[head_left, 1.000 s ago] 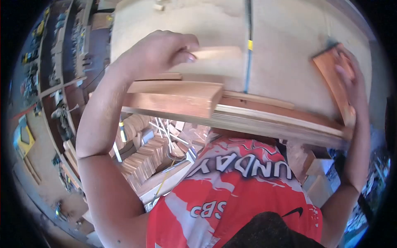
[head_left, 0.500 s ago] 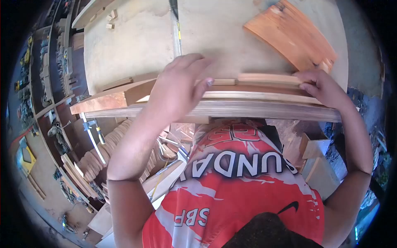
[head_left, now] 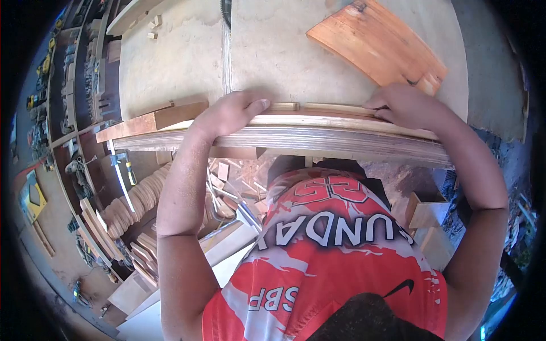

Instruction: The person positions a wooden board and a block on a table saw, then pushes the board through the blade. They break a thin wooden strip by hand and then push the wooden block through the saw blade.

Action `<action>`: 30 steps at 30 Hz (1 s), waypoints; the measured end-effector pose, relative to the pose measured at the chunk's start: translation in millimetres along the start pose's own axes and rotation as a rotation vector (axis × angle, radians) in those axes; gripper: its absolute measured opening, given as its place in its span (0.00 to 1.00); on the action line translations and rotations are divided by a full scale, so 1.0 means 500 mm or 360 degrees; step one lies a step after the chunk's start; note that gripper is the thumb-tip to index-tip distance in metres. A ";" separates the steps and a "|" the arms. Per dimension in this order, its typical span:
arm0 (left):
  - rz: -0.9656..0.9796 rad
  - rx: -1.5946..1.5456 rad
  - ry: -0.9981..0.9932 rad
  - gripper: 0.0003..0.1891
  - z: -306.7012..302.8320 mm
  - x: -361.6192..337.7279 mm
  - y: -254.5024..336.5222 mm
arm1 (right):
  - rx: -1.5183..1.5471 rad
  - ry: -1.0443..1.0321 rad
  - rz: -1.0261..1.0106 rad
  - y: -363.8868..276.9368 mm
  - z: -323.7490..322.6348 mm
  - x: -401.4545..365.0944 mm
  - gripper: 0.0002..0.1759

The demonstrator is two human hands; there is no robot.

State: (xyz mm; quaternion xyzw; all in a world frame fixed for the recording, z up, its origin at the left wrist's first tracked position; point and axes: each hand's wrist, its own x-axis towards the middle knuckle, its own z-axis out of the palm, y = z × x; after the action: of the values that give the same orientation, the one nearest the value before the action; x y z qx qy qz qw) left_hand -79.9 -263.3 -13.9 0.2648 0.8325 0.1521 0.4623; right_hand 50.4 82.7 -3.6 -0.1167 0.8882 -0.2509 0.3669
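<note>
A curved wooden board (head_left: 318,120) lies along the near edge of the plywood bench top (head_left: 170,62). Against its far side are two narrow wooden strips end to end: a short left strip (head_left: 284,106) and a longer right strip (head_left: 335,108). My left hand (head_left: 227,113) is closed over the left strip's outer end, thumb along its top. Bent fingers of my right hand (head_left: 409,107) pinch the outer end of the right strip. A small gap shows between the strips. The fingertips on the far side are partly hidden.
An orange-brown curved board (head_left: 378,45) lies behind my right hand. A thick wood block (head_left: 153,119) sits left of my left hand. A clamp (head_left: 124,176) hangs below the bench edge. Stacked curved pieces (head_left: 136,196) and offcuts lie below; tool shelves stand left.
My left hand has come down onto the left strip. My right hand has shifted left with the right strip, which now lies lower against the curved board. The camera view has shifted slightly.
</note>
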 end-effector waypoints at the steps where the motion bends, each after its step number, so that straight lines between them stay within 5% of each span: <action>1: 0.0029 -0.0016 0.0009 0.22 0.001 0.000 -0.002 | -0.0004 -0.0004 0.0001 0.006 0.005 0.006 0.15; 9: 0.0176 -0.0017 0.0088 0.22 0.008 0.002 -0.015 | 0.0111 0.0245 -0.0156 0.015 0.052 0.094 0.06; 12: 0.0210 0.0027 0.0029 0.19 0.001 0.004 -0.010 | -0.0097 0.0097 -0.0250 0.003 0.036 0.104 0.03; 18: 0.0479 -0.0034 0.0103 0.16 0.007 0.011 -0.024 | 0.0202 0.0299 -0.0192 -0.020 0.056 0.123 0.05; 22: 0.0351 -0.0079 0.0090 0.17 0.007 0.005 -0.008 | 0.0325 0.0211 -0.0109 -0.034 0.052 0.137 0.05; 30: 0.0691 -0.0176 0.0023 0.23 0.022 0.040 0.035 | 0.0074 -0.0026 -0.0027 -0.043 0.035 0.153 0.06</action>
State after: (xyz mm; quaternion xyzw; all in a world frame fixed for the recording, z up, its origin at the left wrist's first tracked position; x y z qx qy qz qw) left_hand -74.0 -237.4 -24.4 0.4110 0.7497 0.2954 0.4264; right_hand 9.5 27.9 -48.2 -0.1176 0.8781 -0.2734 0.3746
